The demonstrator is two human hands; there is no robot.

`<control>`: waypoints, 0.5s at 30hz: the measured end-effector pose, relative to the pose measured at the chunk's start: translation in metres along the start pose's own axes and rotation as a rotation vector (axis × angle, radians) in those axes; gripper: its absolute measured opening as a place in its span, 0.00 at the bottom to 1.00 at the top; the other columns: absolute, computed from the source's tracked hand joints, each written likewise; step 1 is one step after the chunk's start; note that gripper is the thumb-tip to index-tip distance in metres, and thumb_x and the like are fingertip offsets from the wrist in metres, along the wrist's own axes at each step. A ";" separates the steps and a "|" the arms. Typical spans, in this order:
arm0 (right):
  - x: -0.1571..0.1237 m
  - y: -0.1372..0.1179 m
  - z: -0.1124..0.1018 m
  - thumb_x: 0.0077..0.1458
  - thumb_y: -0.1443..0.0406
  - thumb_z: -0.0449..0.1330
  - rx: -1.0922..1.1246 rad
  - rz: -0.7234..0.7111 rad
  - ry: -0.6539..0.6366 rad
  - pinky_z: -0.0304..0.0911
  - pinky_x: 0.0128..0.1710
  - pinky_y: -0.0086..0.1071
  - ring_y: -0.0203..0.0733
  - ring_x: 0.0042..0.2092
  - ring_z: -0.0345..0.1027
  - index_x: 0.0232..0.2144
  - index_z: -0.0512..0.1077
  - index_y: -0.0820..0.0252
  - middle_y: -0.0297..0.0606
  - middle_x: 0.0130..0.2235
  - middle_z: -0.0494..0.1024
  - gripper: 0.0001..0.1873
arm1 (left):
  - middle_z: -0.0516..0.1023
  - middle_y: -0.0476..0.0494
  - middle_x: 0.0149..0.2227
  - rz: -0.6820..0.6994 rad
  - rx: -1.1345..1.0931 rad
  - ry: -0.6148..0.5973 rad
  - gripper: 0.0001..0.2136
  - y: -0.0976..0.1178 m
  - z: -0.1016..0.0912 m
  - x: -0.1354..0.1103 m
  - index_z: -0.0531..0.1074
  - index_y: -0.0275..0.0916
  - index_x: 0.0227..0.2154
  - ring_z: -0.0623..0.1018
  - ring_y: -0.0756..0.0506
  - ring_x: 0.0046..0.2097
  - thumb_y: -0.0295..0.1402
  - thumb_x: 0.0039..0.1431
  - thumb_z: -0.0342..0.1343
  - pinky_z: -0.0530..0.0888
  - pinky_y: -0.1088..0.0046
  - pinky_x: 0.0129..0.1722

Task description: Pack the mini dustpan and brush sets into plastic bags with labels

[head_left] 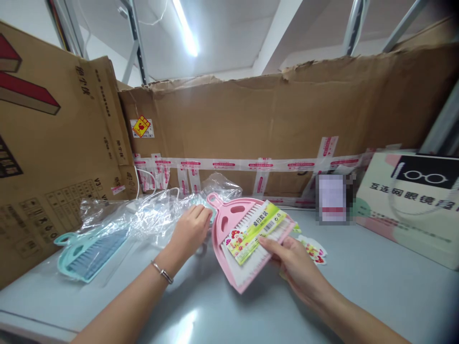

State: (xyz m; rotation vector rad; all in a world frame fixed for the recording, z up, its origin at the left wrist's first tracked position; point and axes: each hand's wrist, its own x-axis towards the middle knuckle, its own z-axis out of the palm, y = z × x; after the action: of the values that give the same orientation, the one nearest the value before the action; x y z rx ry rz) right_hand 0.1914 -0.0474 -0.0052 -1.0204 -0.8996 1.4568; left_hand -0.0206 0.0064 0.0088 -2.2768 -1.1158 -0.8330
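Note:
My right hand point(292, 262) grips a pink mini dustpan point(224, 224) by its lower right edge, thumb on top. A white brush and a green-yellow label card point(256, 231) lie in the pan. My left hand point(191, 228), fingers curled, rests on clear plastic bags point(158, 215) just left of the dustpan's handle; what its fingers pinch is hidden. A silver bracelet circles that wrist. Another label card point(315, 251) lies on the table behind my right hand.
A teal dustpan and brush set point(89, 248) lies at the left on the grey table point(358, 296). Taped cardboard walls point(287, 119) enclose the back and left. A paper bag printed with glasses point(412, 205) stands at the right.

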 end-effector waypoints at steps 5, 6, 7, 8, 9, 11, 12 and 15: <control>-0.002 0.010 0.005 0.39 0.60 0.67 0.020 0.026 -0.057 0.69 0.36 0.38 0.47 0.36 0.74 0.32 0.74 0.62 0.40 0.34 0.80 0.16 | 0.71 0.42 0.29 0.187 -0.064 -0.030 0.11 0.023 -0.001 -0.001 0.68 0.35 0.30 0.68 0.47 0.31 0.26 0.61 0.41 0.66 0.71 0.30; -0.002 0.012 0.006 0.40 0.61 0.67 0.056 0.044 -0.065 0.69 0.36 0.37 0.47 0.36 0.74 0.32 0.74 0.62 0.40 0.34 0.80 0.15 | 0.71 0.43 0.28 0.214 -0.070 -0.042 0.11 0.028 -0.001 -0.001 0.68 0.35 0.30 0.67 0.47 0.30 0.26 0.61 0.41 0.65 0.71 0.29; -0.002 0.014 0.007 0.40 0.62 0.67 0.095 0.060 -0.068 0.70 0.36 0.37 0.46 0.36 0.74 0.33 0.74 0.62 0.40 0.34 0.80 0.15 | 0.70 0.43 0.28 0.234 -0.076 -0.057 0.11 0.032 -0.001 -0.001 0.68 0.35 0.30 0.67 0.47 0.30 0.25 0.61 0.41 0.65 0.71 0.28; -0.001 0.015 0.007 0.40 0.63 0.67 0.135 0.067 -0.064 0.70 0.36 0.36 0.45 0.36 0.74 0.33 0.74 0.62 0.39 0.35 0.80 0.14 | 0.70 0.43 0.27 0.241 -0.083 -0.068 0.10 0.034 -0.001 -0.001 0.68 0.35 0.30 0.67 0.47 0.30 0.25 0.61 0.41 0.65 0.72 0.28; 0.000 0.016 0.007 0.40 0.64 0.67 0.172 0.065 -0.055 0.70 0.36 0.35 0.44 0.36 0.74 0.33 0.73 0.62 0.39 0.35 0.80 0.14 | 0.70 0.43 0.27 0.236 -0.093 -0.072 0.10 0.034 -0.002 0.000 0.68 0.35 0.29 0.67 0.47 0.30 0.26 0.61 0.42 0.65 0.72 0.28; 0.004 0.015 0.005 0.40 0.65 0.67 0.230 0.044 -0.025 0.70 0.36 0.33 0.43 0.37 0.74 0.34 0.73 0.61 0.38 0.36 0.80 0.15 | 0.71 0.44 0.28 0.197 -0.123 -0.061 0.10 0.030 -0.003 0.000 0.68 0.35 0.30 0.68 0.47 0.30 0.26 0.61 0.42 0.66 0.72 0.29; 0.006 0.015 0.003 0.39 0.65 0.67 0.246 0.030 -0.010 0.70 0.36 0.33 0.43 0.37 0.74 0.34 0.73 0.61 0.37 0.36 0.80 0.15 | 0.71 0.44 0.29 0.173 -0.138 -0.051 0.10 0.027 -0.004 0.001 0.68 0.35 0.30 0.69 0.48 0.31 0.26 0.61 0.42 0.67 0.72 0.29; 0.009 0.013 0.001 0.38 0.63 0.68 0.215 -0.001 0.009 0.70 0.36 0.33 0.43 0.37 0.74 0.33 0.73 0.62 0.39 0.36 0.80 0.16 | 0.71 0.44 0.30 0.139 -0.164 -0.032 0.09 0.024 -0.006 0.001 0.68 0.36 0.32 0.69 0.48 0.32 0.25 0.61 0.42 0.68 0.72 0.30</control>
State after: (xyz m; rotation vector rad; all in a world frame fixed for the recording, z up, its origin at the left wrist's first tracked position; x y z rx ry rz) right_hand 0.1856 -0.0397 -0.0184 -0.8656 -0.7191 1.5105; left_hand -0.0024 -0.0099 0.0104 -2.4778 -0.9197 -0.8637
